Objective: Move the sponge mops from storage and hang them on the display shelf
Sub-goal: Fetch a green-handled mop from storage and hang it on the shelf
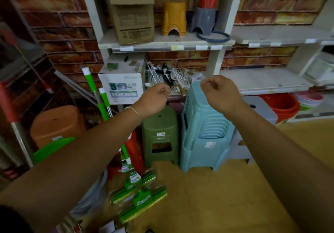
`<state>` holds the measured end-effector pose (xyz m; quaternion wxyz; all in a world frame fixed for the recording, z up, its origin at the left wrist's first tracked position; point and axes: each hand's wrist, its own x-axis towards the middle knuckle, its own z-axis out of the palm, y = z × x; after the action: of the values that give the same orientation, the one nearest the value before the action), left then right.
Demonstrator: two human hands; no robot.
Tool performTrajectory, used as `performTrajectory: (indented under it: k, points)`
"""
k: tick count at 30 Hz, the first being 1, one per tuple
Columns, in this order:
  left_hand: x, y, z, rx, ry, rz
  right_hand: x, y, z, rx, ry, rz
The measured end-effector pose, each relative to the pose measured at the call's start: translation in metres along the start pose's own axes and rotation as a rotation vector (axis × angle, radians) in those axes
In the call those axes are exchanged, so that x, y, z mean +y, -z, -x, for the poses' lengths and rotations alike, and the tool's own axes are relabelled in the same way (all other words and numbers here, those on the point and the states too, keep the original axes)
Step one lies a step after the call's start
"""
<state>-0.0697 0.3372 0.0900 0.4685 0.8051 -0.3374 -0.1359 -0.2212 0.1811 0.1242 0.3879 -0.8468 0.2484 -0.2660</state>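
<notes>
Green sponge mops (139, 194) are leaning at lower centre while you're raising your left hand (153, 100) and right hand (219, 92), both clenched, grasping nothing.

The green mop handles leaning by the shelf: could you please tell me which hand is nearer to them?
Left. The left hand hovers just right of the mop handles; the right hand hangs farther right, above the blue stools.

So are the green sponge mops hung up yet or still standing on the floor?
Still on the floor: both sponge mops stand heads down, handles leaning by the white box. Neither hand grips them.
</notes>
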Motion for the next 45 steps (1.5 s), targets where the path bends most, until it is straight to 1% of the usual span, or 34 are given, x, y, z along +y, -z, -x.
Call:
performTrajectory:
  k: [4, 10, 15, 19, 22, 25, 27, 29, 34, 37, 41, 43, 45]
  points:
    - [-0.033, 0.022, -0.034, 0.066, 0.068, 0.076, -0.003, -0.033, -0.034, -0.047, 0.045, 0.002]
    - [-0.062, 0.067, -0.081, 0.114, 0.095, 0.086, -0.022, -0.083, -0.099, -0.093, 0.083, 0.024]
    - [-0.099, 0.105, -0.101, 0.192, 0.141, 0.085, -0.042, -0.143, -0.14, -0.155, 0.128, 0.017]
    - [-0.135, 0.127, -0.095, 0.255, 0.28, -0.011, -0.048, -0.198, -0.163, -0.302, 0.143, 0.031]
    - [-0.16, 0.135, -0.092, 0.297, 0.331, 0.016, -0.048, -0.242, -0.179, -0.389, 0.146, 0.038]
    - [-0.182, 0.143, -0.092, 0.339, 0.388, -0.009, -0.045, -0.288, -0.197, -0.472, 0.154, 0.03]
    - [-0.199, 0.149, -0.096, 0.374, 0.448, 0.03, -0.041, -0.319, -0.21, -0.524, 0.179, 0.032]
    - [-0.215, 0.157, -0.102, 0.421, 0.547, 0.014, -0.035, -0.351, -0.224, -0.602, 0.201, 0.026]
    - [-0.251, 0.155, -0.128, 0.57, 0.661, 0.026, -0.013, -0.422, -0.261, -0.781, 0.259, 0.026]
    - [-0.275, 0.14, -0.146, 0.58, 0.811, 0.061, 0.008, -0.457, -0.283, -0.896, 0.247, 0.025]
    - [-0.311, 0.121, -0.167, 0.543, 0.872, 0.029, 0.04, -0.497, -0.305, -1.038, 0.226, 0.052]
    - [-0.33, 0.114, -0.173, 0.538, 0.913, 0.033, 0.054, -0.519, -0.31, -1.072, 0.194, 0.074]
    - [-0.351, 0.107, -0.177, 0.567, 0.965, 0.074, 0.066, -0.543, -0.311, -1.064, 0.156, 0.091]
